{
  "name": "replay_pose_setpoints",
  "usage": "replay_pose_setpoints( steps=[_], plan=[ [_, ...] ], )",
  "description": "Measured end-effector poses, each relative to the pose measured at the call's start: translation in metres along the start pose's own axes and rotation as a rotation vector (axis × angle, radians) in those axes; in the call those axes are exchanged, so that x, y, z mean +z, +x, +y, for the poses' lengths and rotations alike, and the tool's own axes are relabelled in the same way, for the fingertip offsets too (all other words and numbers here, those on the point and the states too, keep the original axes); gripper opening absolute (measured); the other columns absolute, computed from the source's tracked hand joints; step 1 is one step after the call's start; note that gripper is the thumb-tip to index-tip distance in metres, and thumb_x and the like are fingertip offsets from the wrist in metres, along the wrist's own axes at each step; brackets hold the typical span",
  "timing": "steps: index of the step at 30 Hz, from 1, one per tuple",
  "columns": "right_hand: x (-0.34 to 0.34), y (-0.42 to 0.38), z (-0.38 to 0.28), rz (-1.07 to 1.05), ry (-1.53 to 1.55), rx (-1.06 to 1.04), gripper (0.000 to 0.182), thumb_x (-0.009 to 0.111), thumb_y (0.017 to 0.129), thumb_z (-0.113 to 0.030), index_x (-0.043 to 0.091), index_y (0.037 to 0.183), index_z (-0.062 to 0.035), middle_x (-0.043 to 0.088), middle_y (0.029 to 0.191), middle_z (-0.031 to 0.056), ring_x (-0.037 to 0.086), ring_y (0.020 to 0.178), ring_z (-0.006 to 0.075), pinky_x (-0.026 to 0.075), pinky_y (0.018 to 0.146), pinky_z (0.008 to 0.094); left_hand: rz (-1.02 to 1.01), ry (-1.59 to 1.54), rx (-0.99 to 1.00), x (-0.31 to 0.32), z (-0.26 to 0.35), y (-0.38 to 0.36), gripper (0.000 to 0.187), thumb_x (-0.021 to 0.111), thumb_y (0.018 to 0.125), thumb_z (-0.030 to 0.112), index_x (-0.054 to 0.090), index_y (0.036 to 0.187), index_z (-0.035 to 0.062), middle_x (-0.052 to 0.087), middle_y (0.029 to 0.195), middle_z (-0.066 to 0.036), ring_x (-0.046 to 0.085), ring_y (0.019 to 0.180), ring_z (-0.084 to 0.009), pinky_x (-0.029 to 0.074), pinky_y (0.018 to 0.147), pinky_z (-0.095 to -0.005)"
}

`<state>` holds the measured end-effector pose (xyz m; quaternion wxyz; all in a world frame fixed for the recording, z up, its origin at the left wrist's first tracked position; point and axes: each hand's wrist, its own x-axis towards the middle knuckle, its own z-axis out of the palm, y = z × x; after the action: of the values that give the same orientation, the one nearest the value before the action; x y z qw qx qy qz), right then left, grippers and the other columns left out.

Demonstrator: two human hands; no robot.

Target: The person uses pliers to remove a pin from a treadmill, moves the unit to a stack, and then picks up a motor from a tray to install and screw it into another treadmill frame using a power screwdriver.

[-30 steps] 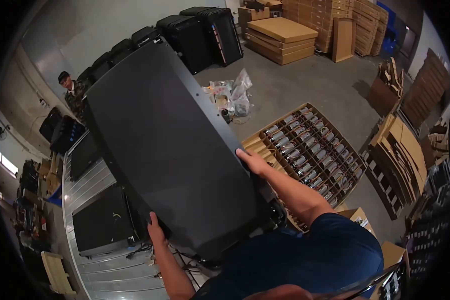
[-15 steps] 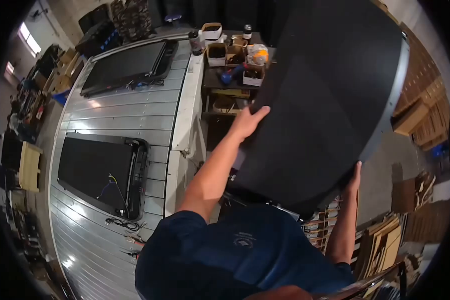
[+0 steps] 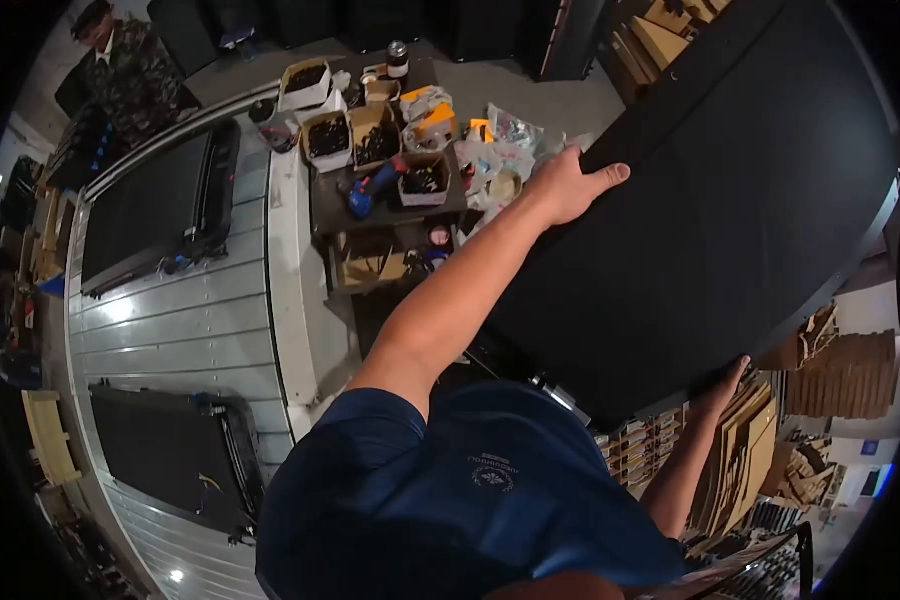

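A large black treadmill [image 3: 710, 240] with a grey side rail fills the right of the head view, tilted up and close against my body. My left hand [image 3: 577, 188] grips its left edge, thumb lying over the black surface and the other fingers mostly hidden behind the edge. Lower down, my right hand [image 3: 718, 388] holds the near right edge from below; its fingers are largely covered by the treadmill. To the left, a second flat treadmill [image 3: 145, 215] and a third treadmill [image 3: 160, 455] with loose coloured wires lie on the metal slatted line.
The slatted line [image 3: 185, 325] runs along my left. Beside it, a workbench [image 3: 345, 205] carries open boxes [image 3: 330, 142] of small dark parts and a blue power tool [image 3: 368, 192]. A person in camouflage [image 3: 135, 85] is at far left. Flattened cardboard [image 3: 742, 460] is stacked at right.
The treadmill in my hands has swung to the right, both hands moving with it. My view has turned right, so the bench and line appear further left, and the person's upper body now shows.
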<state>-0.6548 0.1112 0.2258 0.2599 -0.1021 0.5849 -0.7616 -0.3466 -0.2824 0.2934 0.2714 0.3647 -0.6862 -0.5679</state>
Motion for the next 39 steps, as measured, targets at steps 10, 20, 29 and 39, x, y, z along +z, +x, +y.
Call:
replay_pose_setpoints(
  steps=[10,20,29,39],
  plan=[
    [-0.04,0.215,0.036,0.205,0.041,-0.073,0.094,0.05,0.105,-0.07,0.029,0.168,-0.0034,0.032,0.173,0.0134,0.037,0.155,0.0324,0.027,0.128,0.0438,-0.195,0.114,0.011,0.129,0.012,0.256,0.117,0.068,0.086,0.083,0.047,0.151,-0.012,0.058,0.147,-0.033,0.057,0.14,-0.0411,0.047,0.114,-0.0464],
    [-0.067,0.614,0.001,0.038,-0.052,0.11,0.091,0.051,0.106,-0.067,0.039,0.161,0.0039,0.049,0.162,0.0143,0.049,0.146,0.0295,0.033,0.125,0.04,-0.205,-0.009,-0.146,0.315,-0.025,0.591,0.102,0.069,0.091,0.075,0.054,0.147,-0.0094,0.065,0.14,-0.028,0.062,0.133,-0.0384,0.049,0.111,-0.044],
    [-0.027,0.941,0.051,0.023,-0.441,0.32,0.096,0.05,0.102,-0.073,0.044,0.159,0.0043,0.047,0.163,0.0173,0.046,0.148,0.0301,0.03,0.125,0.0417,-0.022,0.101,-0.391,0.363,-0.119,0.81,0.1,0.058,0.098,0.074,0.05,0.15,-0.0115,0.053,0.154,-0.031,0.05,0.146,-0.0409,0.041,0.118,-0.0462],
    [0.084,1.316,0.19,-0.029,-0.991,0.517,0.097,0.05,0.099,-0.078,0.064,0.135,0.0108,0.07,0.126,0.02,0.066,0.115,0.0302,0.051,0.1,0.0449,0.204,0.127,-0.811,0.396,-0.306,1.045,0.105,0.05,0.099,0.077,0.049,0.149,-0.0153,0.049,0.157,-0.034,0.044,0.15,-0.0432,0.036,0.123,-0.0454]
  ],
)
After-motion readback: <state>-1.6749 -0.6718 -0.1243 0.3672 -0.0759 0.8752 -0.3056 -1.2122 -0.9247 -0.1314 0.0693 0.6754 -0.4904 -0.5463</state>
